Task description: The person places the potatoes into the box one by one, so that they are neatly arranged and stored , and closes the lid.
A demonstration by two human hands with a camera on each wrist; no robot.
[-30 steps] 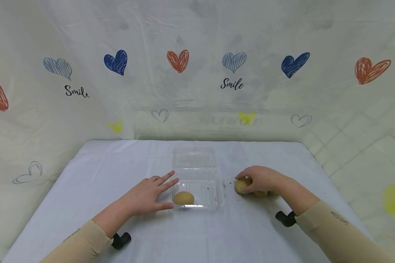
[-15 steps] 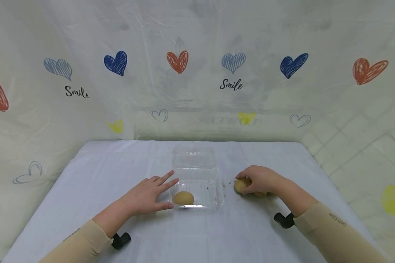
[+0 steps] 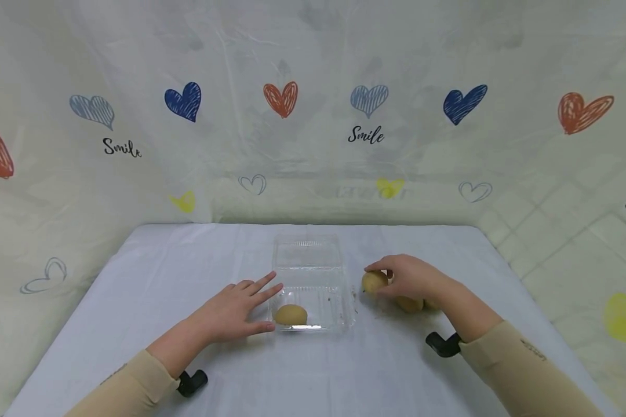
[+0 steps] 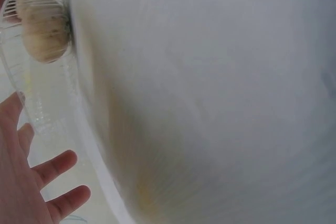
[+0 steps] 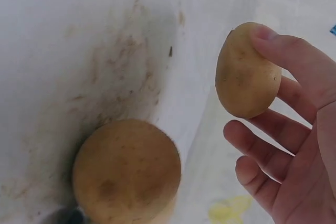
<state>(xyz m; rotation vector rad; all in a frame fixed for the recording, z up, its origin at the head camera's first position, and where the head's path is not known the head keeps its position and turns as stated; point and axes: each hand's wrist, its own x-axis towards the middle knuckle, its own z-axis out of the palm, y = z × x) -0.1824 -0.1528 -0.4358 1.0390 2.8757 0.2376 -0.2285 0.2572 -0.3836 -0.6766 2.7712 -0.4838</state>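
Note:
My right hand (image 3: 411, 277) pinches a potato (image 3: 374, 282) between thumb and fingers, raised off the cloth. In the right wrist view, the thumb lies on top of this smooth tan potato (image 5: 242, 72) and fingers sit beneath it. Another potato (image 3: 409, 304) lies on the table below that hand, and one more (image 3: 432, 303) is partly hidden by the wrist. My left hand (image 3: 233, 313) has its fingers spread at the left edge of a clear plastic clamshell box (image 3: 320, 308), lid folded back. Inside its front left corner lies a potato (image 3: 291, 315).
A white cloth (image 3: 334, 370) covers the table, with brown dirt specks (image 5: 126, 61) around the loose potatoes. Behind the table hangs a pale curtain (image 3: 313, 150) printed with hearts. A black wrist camera (image 3: 443, 344) sits under the right sleeve.
My right hand has picked up the potato and moved it slightly left and up, exposing more of the potatoes behind. The left hand and the box have stayed put.

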